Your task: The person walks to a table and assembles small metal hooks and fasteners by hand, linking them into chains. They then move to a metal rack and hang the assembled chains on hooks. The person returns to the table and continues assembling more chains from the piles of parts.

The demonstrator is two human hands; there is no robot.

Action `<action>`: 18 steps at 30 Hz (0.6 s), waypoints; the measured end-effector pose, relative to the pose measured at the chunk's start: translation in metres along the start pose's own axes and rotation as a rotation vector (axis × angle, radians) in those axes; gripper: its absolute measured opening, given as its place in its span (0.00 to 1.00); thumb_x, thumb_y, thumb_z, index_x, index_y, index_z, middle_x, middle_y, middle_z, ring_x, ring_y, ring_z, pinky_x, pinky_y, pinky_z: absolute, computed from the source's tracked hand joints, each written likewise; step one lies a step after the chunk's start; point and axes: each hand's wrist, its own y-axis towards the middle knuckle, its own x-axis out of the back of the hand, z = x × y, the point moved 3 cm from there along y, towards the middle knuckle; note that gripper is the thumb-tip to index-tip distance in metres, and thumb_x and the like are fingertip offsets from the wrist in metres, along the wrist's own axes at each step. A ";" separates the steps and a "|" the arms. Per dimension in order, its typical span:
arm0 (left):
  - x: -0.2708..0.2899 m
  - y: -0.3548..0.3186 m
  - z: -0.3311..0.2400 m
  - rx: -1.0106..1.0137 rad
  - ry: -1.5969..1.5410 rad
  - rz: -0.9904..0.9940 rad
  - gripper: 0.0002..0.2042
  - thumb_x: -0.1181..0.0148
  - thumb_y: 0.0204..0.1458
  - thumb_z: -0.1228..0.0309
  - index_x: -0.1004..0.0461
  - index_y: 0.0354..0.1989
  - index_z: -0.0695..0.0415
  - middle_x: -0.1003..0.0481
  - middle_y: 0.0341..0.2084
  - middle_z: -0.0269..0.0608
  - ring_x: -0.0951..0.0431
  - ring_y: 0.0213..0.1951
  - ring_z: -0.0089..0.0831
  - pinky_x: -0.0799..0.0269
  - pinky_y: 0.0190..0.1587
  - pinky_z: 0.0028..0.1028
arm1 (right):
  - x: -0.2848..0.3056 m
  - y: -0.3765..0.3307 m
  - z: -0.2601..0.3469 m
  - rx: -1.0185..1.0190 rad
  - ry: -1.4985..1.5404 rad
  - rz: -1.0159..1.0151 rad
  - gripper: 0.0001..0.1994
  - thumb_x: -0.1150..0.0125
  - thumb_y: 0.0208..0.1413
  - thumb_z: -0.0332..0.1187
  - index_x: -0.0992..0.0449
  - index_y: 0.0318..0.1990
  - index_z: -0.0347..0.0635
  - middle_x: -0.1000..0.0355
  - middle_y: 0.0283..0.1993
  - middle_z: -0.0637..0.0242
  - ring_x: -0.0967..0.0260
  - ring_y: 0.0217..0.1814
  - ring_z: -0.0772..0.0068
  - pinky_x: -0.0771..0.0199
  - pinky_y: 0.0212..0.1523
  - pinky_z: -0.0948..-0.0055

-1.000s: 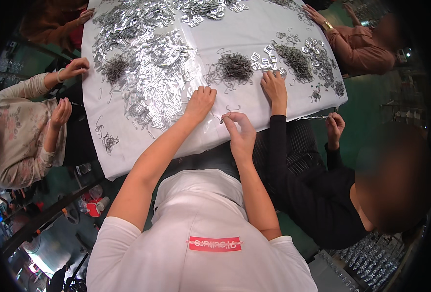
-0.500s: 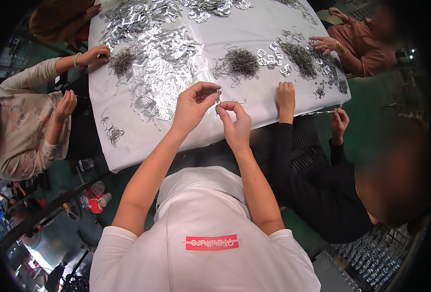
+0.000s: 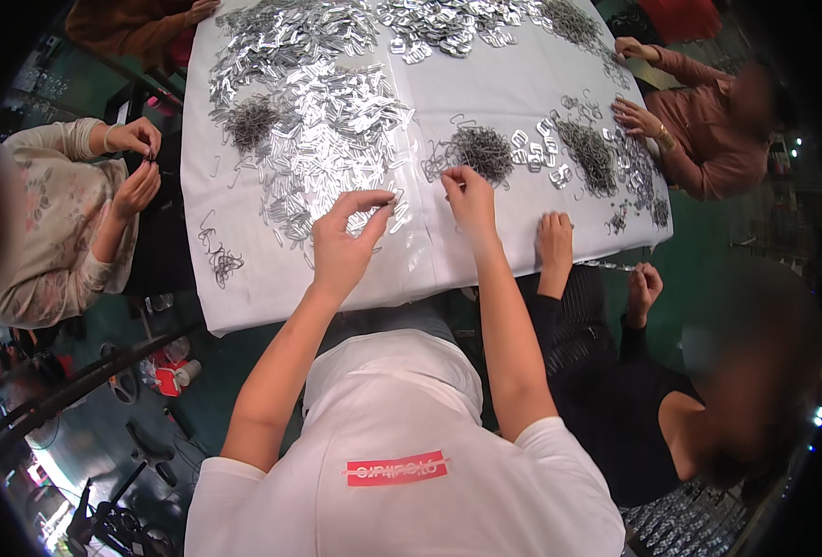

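My left hand (image 3: 344, 243) is over the near right edge of a large heap of small shiny metal strips (image 3: 332, 121). Its thumb and forefinger come together at a small shiny metal piece (image 3: 398, 212). To the right, my right hand (image 3: 472, 206) reaches to the left side of a dark pile of bent wire hooks (image 3: 483, 154). Its fingertips are pinched among loose wire loops, and what lies between them is too small to make out. The two hands are apart.
A white-covered table (image 3: 272, 288) holds flat metal buckles (image 3: 453, 28), a second wire pile (image 3: 586, 156) and loose hooks (image 3: 225, 265). Co-workers sit left and right; a co-worker's hand (image 3: 554, 246) rests on the table edge close to my right forearm.
My hands, together before over a small metal piece, have separated. My right hand has reached forward to the wire hooks; my left stays by the strips. The left co-worker's hands have come together.
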 end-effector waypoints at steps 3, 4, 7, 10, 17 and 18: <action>0.010 0.001 0.000 0.018 0.018 -0.070 0.08 0.38 0.49 0.77 0.21 0.38 0.58 0.21 0.34 0.37 0.23 0.38 0.25 0.31 0.44 0.24 | -0.021 0.054 -0.006 -0.083 -0.366 0.022 0.13 0.40 0.53 0.40 0.21 0.37 0.39 0.22 0.38 0.56 0.24 0.42 0.57 0.26 0.42 0.63; 0.013 0.001 0.000 0.019 0.035 -0.087 0.08 0.38 0.50 0.78 0.21 0.39 0.58 0.21 0.34 0.37 0.23 0.39 0.25 0.31 0.45 0.24 | -0.029 0.067 -0.005 -0.144 -0.450 0.035 0.14 0.40 0.52 0.41 0.20 0.37 0.40 0.22 0.39 0.55 0.24 0.43 0.55 0.26 0.43 0.62; 0.019 -0.002 0.001 0.038 0.028 -0.126 0.09 0.39 0.50 0.79 0.22 0.40 0.59 0.21 0.35 0.37 0.23 0.40 0.25 0.31 0.46 0.24 | -0.045 0.086 0.000 -0.217 -0.615 0.094 0.15 0.40 0.50 0.43 0.19 0.37 0.42 0.22 0.39 0.54 0.24 0.43 0.51 0.25 0.42 0.60; 0.021 -0.006 0.001 0.046 -0.006 -0.128 0.10 0.40 0.50 0.79 0.24 0.42 0.60 0.21 0.35 0.37 0.23 0.41 0.24 0.31 0.47 0.24 | -0.043 0.078 -0.001 -0.170 -0.543 0.167 0.15 0.37 0.49 0.42 0.19 0.37 0.41 0.22 0.37 0.56 0.25 0.37 0.56 0.27 0.38 0.63; 0.014 -0.021 0.000 0.180 -0.121 -0.073 0.12 0.40 0.50 0.80 0.26 0.44 0.62 0.21 0.36 0.38 0.22 0.42 0.24 0.29 0.46 0.24 | -0.006 0.004 -0.008 -0.275 0.525 0.301 0.04 0.37 0.52 0.32 0.22 0.32 0.44 0.31 0.28 0.79 0.43 0.26 0.87 0.43 0.27 0.84; 0.013 -0.023 -0.002 0.152 -0.101 -0.072 0.12 0.40 0.50 0.80 0.26 0.44 0.62 0.21 0.35 0.38 0.22 0.42 0.24 0.29 0.46 0.23 | -0.003 -0.010 0.000 -0.303 0.635 0.316 0.04 0.37 0.53 0.33 0.23 0.33 0.43 0.32 0.28 0.79 0.43 0.26 0.88 0.43 0.28 0.84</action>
